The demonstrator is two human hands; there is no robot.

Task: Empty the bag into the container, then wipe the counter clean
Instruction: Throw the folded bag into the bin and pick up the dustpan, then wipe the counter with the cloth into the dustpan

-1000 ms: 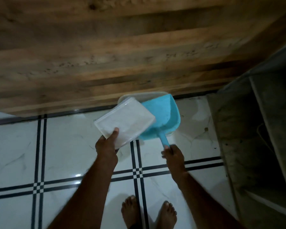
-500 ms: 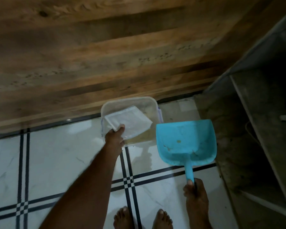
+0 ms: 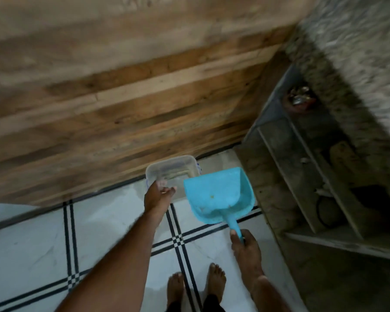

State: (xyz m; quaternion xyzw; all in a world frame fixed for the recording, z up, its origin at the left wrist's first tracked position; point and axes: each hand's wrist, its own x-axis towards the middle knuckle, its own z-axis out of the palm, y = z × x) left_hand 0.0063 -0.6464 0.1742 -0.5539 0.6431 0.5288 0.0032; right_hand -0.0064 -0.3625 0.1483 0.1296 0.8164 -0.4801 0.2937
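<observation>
A clear plastic container (image 3: 173, 168) stands on the tiled floor against the wooden panel. Its top looks cloudy, as if the white lid lies on it, though blur keeps me from being sure. My left hand (image 3: 159, 195) reaches to the container's near edge with fingers spread and nothing visible in them. My right hand (image 3: 245, 246) grips the handle of a blue dustpan (image 3: 218, 194), which hangs just right of the container, its scoop holding a few small crumbs.
A wooden panel wall (image 3: 122, 97) fills the top. Stone shelves (image 3: 313, 167) with dim objects stand at the right. White floor tiles (image 3: 43, 239) with black lines lie below. My bare feet (image 3: 196, 287) are at the bottom centre.
The white lid has left my left hand and seems to sit on the container. The dustpan has stayed to the right of the container. The view has pulled back and tilted.
</observation>
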